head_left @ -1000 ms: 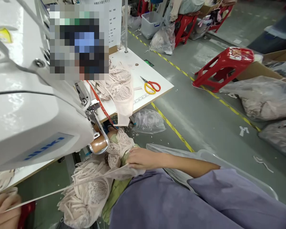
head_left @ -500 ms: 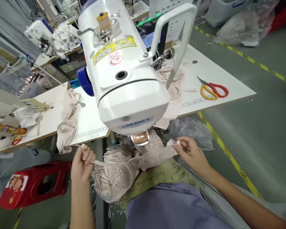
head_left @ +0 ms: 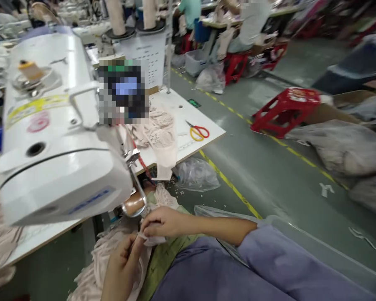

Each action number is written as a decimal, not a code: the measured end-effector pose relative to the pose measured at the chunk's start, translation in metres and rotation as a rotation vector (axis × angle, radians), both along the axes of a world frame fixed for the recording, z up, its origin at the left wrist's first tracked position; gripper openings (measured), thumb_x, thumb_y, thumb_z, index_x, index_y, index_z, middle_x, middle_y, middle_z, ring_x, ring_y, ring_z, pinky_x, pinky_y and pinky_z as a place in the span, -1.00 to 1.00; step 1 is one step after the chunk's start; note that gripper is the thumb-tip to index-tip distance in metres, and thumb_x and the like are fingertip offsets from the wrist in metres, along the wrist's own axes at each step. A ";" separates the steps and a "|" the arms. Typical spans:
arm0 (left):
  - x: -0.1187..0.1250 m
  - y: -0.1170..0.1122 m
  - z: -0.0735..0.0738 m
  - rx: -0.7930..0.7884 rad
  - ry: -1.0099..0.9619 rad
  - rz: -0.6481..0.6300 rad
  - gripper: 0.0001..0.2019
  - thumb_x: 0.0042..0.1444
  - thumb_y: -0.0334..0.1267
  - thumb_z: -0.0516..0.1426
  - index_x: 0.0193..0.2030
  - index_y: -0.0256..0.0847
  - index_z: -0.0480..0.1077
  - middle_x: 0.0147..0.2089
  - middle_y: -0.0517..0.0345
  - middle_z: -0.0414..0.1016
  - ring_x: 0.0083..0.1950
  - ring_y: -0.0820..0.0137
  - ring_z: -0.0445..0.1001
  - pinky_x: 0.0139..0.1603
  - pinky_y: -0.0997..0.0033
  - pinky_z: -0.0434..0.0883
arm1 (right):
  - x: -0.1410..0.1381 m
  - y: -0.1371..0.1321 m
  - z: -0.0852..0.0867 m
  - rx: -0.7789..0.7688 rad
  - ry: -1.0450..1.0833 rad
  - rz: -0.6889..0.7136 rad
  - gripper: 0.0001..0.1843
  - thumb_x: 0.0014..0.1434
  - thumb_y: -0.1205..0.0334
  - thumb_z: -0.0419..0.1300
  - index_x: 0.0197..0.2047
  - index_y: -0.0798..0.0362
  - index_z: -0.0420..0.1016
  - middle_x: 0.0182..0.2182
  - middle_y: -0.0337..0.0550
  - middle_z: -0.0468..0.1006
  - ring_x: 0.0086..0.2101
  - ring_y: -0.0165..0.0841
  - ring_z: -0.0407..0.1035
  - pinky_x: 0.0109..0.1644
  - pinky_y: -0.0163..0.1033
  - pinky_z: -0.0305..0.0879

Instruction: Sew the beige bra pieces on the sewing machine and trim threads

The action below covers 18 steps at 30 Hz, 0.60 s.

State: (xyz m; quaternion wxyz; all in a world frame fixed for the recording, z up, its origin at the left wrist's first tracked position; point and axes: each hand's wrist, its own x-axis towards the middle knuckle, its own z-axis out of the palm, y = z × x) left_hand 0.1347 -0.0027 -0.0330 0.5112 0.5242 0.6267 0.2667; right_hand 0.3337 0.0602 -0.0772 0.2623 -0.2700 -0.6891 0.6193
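Close together above my lap, my left hand (head_left: 124, 260) and my right hand (head_left: 166, 223) pinch the pale edge of a beige bra (head_left: 156, 241). The fingertips nearly touch, and the exact spot between them is partly hidden and soft with motion. A heap of beige lace bras (head_left: 92, 263) lies under and left of my left hand. Just beyond my hands is the front end of a white sewing machine (head_left: 59, 184), with a shiny curved metal part (head_left: 137, 205) near my right fingers. More beige bras (head_left: 163, 138) lie on the white table (head_left: 188, 113).
Scissors (head_left: 199, 133) with red and yellow handles lie near the table's right corner. A clear plastic bag (head_left: 196, 173) is below the table edge. A red stool (head_left: 285, 110) and large plastic bags (head_left: 347, 146) stand across the floor. Co-workers (head_left: 253, 25) sit at the back.
My hands were wide apart, stretching the bra between them; now they are together at its edge. The view has swung right, showing more floor and other workers.
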 end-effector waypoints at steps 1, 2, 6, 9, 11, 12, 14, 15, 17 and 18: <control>0.002 0.001 0.000 0.024 0.070 -0.043 -0.66 0.15 0.10 0.18 -0.35 -0.15 0.52 -0.46 0.19 0.40 -0.38 0.36 0.32 -0.33 0.46 0.26 | 0.002 0.001 0.000 0.043 -0.028 0.005 -0.66 0.29 0.01 0.18 -0.10 0.10 0.59 -0.21 -0.17 0.63 -0.22 -0.41 0.47 -0.12 -0.40 0.30; 0.004 0.002 -0.001 0.031 0.100 -0.069 -0.65 0.14 0.12 0.16 -0.34 -0.13 0.52 -0.46 0.19 0.41 -0.36 0.33 0.35 -0.30 0.45 0.28 | 0.005 0.003 0.000 0.088 -0.065 0.004 -0.69 0.27 0.05 0.20 -0.11 0.10 0.60 -0.22 -0.18 0.63 -0.22 -0.42 0.47 -0.11 -0.41 0.28; 0.014 0.005 -0.006 0.005 0.094 -0.090 -0.59 0.07 0.21 0.17 -0.38 -0.13 0.51 -0.52 0.21 0.36 -0.39 0.31 0.35 -0.29 0.43 0.32 | 0.015 0.004 0.000 0.195 -0.177 -0.015 -0.77 0.23 0.14 0.23 -0.16 0.10 0.60 -0.28 -0.22 0.60 -0.26 -0.45 0.43 -0.15 -0.43 0.25; 0.018 0.008 -0.006 -0.031 0.071 -0.112 -0.55 0.04 0.24 0.17 -0.39 -0.15 0.52 -0.48 0.19 0.41 -0.39 0.32 0.32 -0.31 0.43 0.30 | 0.023 0.000 0.003 0.123 -0.177 -0.025 -0.78 0.20 0.14 0.25 -0.18 0.09 0.59 -0.32 -0.26 0.58 -0.30 -0.47 0.41 -0.20 -0.46 0.24; 0.020 0.009 -0.006 -0.070 0.071 -0.135 -0.53 0.04 0.26 0.16 -0.41 -0.16 0.50 -0.48 0.19 0.38 -0.40 0.35 0.28 -0.35 0.44 0.26 | 0.028 -0.002 0.004 0.029 -0.173 -0.022 -0.77 0.21 0.11 0.25 -0.17 0.09 0.60 -0.34 -0.27 0.58 -0.33 -0.48 0.41 -0.24 -0.46 0.24; 0.021 0.010 -0.006 -0.093 0.078 -0.141 -0.51 0.05 0.28 0.15 -0.43 -0.17 0.48 -0.50 0.21 0.33 -0.42 0.37 0.24 -0.38 0.45 0.22 | 0.030 -0.002 0.005 -0.015 -0.172 -0.019 -0.74 0.22 0.08 0.24 -0.17 0.09 0.60 -0.34 -0.27 0.58 -0.35 -0.49 0.41 -0.26 -0.46 0.24; 0.022 0.011 -0.008 -0.128 0.099 -0.152 -0.49 0.06 0.29 0.13 -0.46 -0.17 0.43 -0.54 0.26 0.20 -0.47 0.42 0.15 -0.42 0.45 0.15 | 0.033 -0.002 0.006 -0.078 -0.175 -0.009 -0.68 0.24 0.00 0.22 -0.16 0.08 0.61 -0.35 -0.26 0.59 -0.36 -0.49 0.40 -0.28 -0.46 0.24; 0.022 0.012 -0.010 -0.133 0.110 -0.163 -0.48 0.07 0.30 0.12 -0.47 -0.17 0.41 -0.55 0.28 0.15 -0.48 0.43 0.11 -0.43 0.45 0.13 | 0.034 0.000 0.007 -0.087 -0.181 -0.005 -0.66 0.23 -0.04 0.23 -0.16 0.08 0.61 -0.34 -0.26 0.59 -0.36 -0.48 0.41 -0.28 -0.45 0.24; 0.023 0.013 -0.014 -0.115 0.131 -0.196 -0.47 0.06 0.31 0.11 -0.49 -0.18 0.37 -0.56 0.29 0.11 -0.48 0.43 0.10 -0.43 0.45 0.14 | 0.035 0.003 0.008 -0.056 -0.209 0.011 -0.66 0.20 -0.05 0.27 -0.16 0.06 0.61 -0.33 -0.27 0.60 -0.34 -0.48 0.42 -0.26 -0.46 0.23; 0.023 0.014 -0.017 -0.106 0.140 -0.217 -0.47 0.06 0.32 0.11 -0.50 -0.18 0.36 -0.56 0.29 0.12 -0.48 0.43 0.12 -0.42 0.45 0.16 | 0.035 0.005 0.008 -0.024 -0.225 0.024 -0.67 0.18 -0.03 0.29 -0.16 0.06 0.61 -0.32 -0.27 0.60 -0.33 -0.48 0.42 -0.26 -0.46 0.22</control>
